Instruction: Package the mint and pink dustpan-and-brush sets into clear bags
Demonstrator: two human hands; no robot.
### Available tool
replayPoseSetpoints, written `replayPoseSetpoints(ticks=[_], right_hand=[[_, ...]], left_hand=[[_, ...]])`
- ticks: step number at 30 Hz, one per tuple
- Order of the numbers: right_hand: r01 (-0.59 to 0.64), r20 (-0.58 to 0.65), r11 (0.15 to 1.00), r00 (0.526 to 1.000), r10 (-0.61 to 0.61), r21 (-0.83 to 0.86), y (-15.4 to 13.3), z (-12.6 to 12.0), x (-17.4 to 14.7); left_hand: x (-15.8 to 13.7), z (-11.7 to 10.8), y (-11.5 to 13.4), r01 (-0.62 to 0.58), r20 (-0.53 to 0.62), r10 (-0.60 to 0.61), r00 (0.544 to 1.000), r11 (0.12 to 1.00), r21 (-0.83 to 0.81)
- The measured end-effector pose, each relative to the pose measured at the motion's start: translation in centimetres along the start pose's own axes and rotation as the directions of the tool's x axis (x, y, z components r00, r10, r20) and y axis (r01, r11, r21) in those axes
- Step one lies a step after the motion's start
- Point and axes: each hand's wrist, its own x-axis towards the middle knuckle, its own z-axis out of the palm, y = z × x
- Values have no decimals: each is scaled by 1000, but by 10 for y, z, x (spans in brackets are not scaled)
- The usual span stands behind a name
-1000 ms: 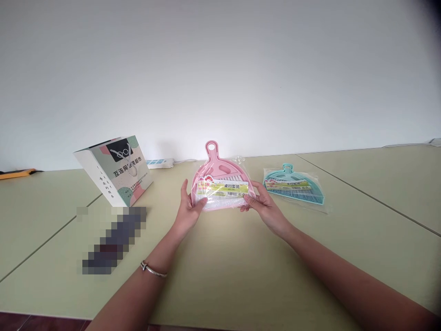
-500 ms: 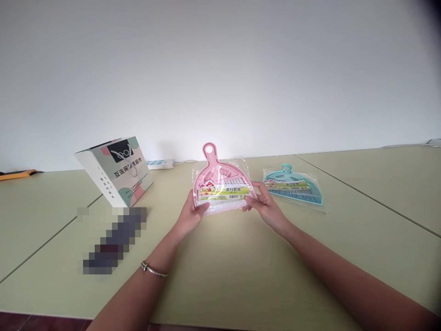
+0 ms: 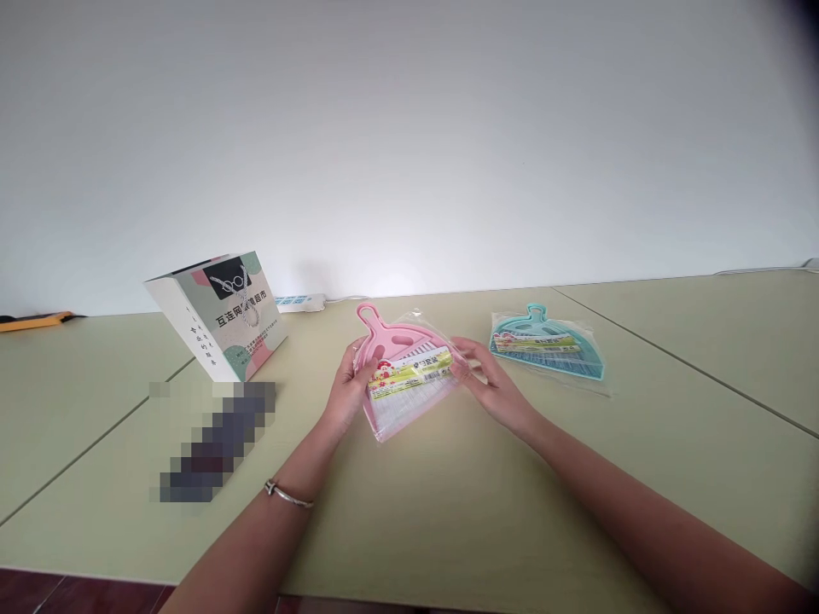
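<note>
A pink dustpan and brush set (image 3: 409, 401) in clear plastic wrap is held above the table, tilted with its handle up and to the left. My left hand (image 3: 349, 388) grips its left edge, thumb on the front. At the right edge, my right hand (image 3: 490, 379) has its fingers on the wrap, partly behind it. A printed label with a red mushroom runs across the front. To the right, a teal dustpan and brush set (image 3: 547, 341) lies on the table in its own clear wrap, apart from my hands.
A paper gift bag (image 3: 240, 320) with rope handles stands at the left on the pale green table (image 3: 448, 529). Before it lies a pixelated dark object (image 3: 217, 443). A white power strip (image 3: 300, 304) sits by the wall, and an orange-and-black item (image 3: 38, 321) at the far left.
The pink set has turned anticlockwise and tipped back, its handle now lower and further left. My left hand has shifted up along its edge.
</note>
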Motion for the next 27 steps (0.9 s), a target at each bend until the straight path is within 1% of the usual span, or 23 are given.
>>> replayPoseSetpoints(ticks=[1, 2, 3, 4, 5, 6, 7, 9, 10, 11, 13, 15, 17, 19, 21, 22, 23, 25, 27], right_hand=[[104, -95, 990, 989, -114, -99, -3, 0, -2], [195, -137, 965, 966, -220, -175, -5, 0, -3], [262, -120, 941, 949, -292, -216, -7, 1, -4], [300, -61, 928, 946, -319, -220, -8, 2, -5], [293, 16, 935, 955, -296, -202, -8, 4, -6], [243, 83, 955, 969, -232, -170, -8, 6, -7], [166, 126, 979, 981, -150, -122, -7, 10, -7], [-9, 128, 999, 992, 5, 36, -4, 17, -7], [-83, 102, 987, 992, 69, 139, -2, 20, -6], [-143, 71, 959, 989, 129, 244, 0, 23, -6], [-246, 29, 871, 966, 258, 426, 2, 26, -5], [-332, 28, 758, 923, 384, 562, 3, 25, -4], [-383, 41, 655, 880, 474, 651, 3, 22, -4], [-403, 36, 597, 847, 530, 693, 2, 18, -2], [-406, 26, 582, 835, 550, 705, 0, 15, -1], [-405, 23, 586, 836, 549, 702, -2, 15, 0], [-404, 22, 595, 839, 543, 695, -4, 14, 0], [-403, 21, 622, 849, 528, 672, -9, 16, 0], [-414, 30, 647, 855, 517, 640, -12, 17, -1]], left_hand=[[1, 0, -2, -14, -17, 14, 1000, 1000, -13], [1, 0, -3, -30, -34, 29, 999, 999, -25], [2, 0, -3, -47, -49, 45, 998, 998, -36], [2, 0, -4, -65, -64, 62, 996, 997, -44], [1, 0, -4, -85, -79, 81, 994, 995, -49], [1, 1, -3, -105, -95, 100, 990, 993, -51], [0, 2, -3, -125, -111, 119, 987, 991, -50], [-2, 4, -2, -150, -133, 144, 981, 988, -35], [-3, 5, -2, -147, -136, 142, 980, 989, -27], [-4, 6, -1, -135, -136, 131, 982, 991, -20], [-7, 9, -1, -95, -120, 95, 988, 995, 4], [-9, 10, 0, -50, -79, 54, 995, 997, 59], [-10, 10, 1, -7, -17, 9, 1000, 990, 141], [-9, 8, 3, 23, 43, -32, 999, 981, 195], [-6, 5, 4, 30, 73, -44, 996, 981, 192], [-3, 3, 4, 23, 58, -34, 998, 984, 175], [-1, 1, 3, 12, 20, -15, 1000, 987, 160], [5, -5, 0, -12, -106, 26, 994, 991, 131], [12, -12, -3, -13, -254, 36, 966, 996, 92]])
